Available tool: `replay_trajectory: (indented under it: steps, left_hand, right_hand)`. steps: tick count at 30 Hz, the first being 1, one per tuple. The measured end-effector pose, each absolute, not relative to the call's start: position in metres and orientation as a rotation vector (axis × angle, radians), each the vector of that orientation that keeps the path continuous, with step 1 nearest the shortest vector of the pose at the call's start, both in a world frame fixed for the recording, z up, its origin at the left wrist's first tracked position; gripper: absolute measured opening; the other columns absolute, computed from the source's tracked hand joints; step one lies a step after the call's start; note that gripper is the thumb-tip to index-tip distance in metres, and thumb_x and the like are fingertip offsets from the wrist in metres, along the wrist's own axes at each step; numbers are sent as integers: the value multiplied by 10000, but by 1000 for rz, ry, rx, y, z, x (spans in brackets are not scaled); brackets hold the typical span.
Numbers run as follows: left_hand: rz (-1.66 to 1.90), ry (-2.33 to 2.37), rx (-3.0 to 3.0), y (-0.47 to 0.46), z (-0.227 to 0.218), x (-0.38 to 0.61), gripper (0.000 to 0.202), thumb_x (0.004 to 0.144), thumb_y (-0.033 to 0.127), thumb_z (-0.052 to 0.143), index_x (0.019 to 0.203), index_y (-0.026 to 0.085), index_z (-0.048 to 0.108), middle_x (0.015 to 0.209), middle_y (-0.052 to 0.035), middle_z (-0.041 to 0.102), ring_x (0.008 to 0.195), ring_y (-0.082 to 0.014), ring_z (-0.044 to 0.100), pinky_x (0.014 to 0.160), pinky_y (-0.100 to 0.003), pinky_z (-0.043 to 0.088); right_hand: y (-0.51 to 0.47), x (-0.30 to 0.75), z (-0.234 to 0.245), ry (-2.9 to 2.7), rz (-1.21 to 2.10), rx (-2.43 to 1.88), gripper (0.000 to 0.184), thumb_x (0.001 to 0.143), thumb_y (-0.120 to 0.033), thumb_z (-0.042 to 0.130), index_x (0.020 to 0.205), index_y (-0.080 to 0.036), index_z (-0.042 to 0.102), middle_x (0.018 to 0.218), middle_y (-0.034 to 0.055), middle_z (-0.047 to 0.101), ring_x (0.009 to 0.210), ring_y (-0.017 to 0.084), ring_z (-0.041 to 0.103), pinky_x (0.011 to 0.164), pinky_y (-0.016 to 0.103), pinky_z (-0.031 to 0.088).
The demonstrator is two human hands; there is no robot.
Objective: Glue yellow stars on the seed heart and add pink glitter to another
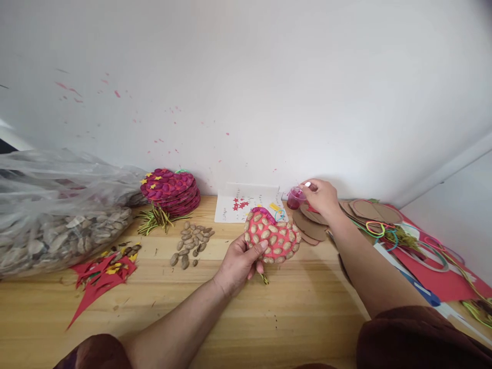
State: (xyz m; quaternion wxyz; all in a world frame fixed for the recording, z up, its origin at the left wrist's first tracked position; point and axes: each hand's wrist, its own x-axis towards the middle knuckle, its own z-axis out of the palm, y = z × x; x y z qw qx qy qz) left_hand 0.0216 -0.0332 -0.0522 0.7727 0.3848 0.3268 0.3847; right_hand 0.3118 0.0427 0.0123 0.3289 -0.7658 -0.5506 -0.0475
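My left hand [240,259] grips a heart-shaped craft piece [274,238] by its lower left side, thumb on the front. Tan shells or nuts are stuck over its red face, and its upper left edge is coated in glossy magenta. A short bundle of green-yellow strands hangs from its bottom. My right hand [321,195] is pinched at the rim of a small clear cup [295,199] with magenta paint in it; whatever its fingers hold is too small to make out. Behind the heart lies a white sheet [226,207] with red star cutouts [241,204] on it.
Magenta hearts [169,189] are stacked at the left beside a plastic bag [57,220] of shells or nuts. Loose ones [192,241] and red paper scraps [103,277] lie nearer. Cardboard pieces [309,228], cords [380,230] and blue-handled scissors [425,292] occupy the right.
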Motion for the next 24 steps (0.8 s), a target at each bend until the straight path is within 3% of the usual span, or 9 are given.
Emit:
replay_trajectory:
  steps: [5, 9, 14, 24]
  left_hand:
    - [904, 700, 885, -32, -59, 23, 509, 672, 541, 883, 775, 180, 539, 594, 49, 610, 351, -44, 478, 319, -152, 266]
    - [951, 751, 975, -32, -63, 22, 487, 709, 542, 859, 747, 182, 534, 581, 59, 575, 349, -42, 450, 341, -171, 342]
    - [952, 787, 1078, -35, -62, 20, 454, 762, 537, 821, 752, 181, 540, 581, 58, 550, 365, -47, 448, 366, -177, 367]
    - [908, 776, 1163, -43, -66, 19, 402, 833, 523, 768, 796, 195, 539, 549, 74, 521, 390, -56, 417, 393, -181, 352]
  right_hand:
    - [29, 307, 15, -1383, -157, -1940, 248, 829, -431, 633, 836, -220, 765, 752, 56, 743, 709, 225, 627, 716, 359, 438]
    - [-3, 296, 22, -1283, -218, -1829, 328, 918, -489, 553, 970, -221, 734, 855, 53, 739, 778, 218, 649, 750, 354, 469]
    - [-58, 252, 37, -1188, -92, -1500, 301, 954, -516, 606, 963, -241, 726, 750, 22, 679, 635, 175, 579, 609, 319, 452]
    - [-99, 197, 21, -1418, -155, -1287, 85, 971, -250, 631, 999, -222, 707, 901, 30, 740, 784, 180, 674, 742, 330, 531]
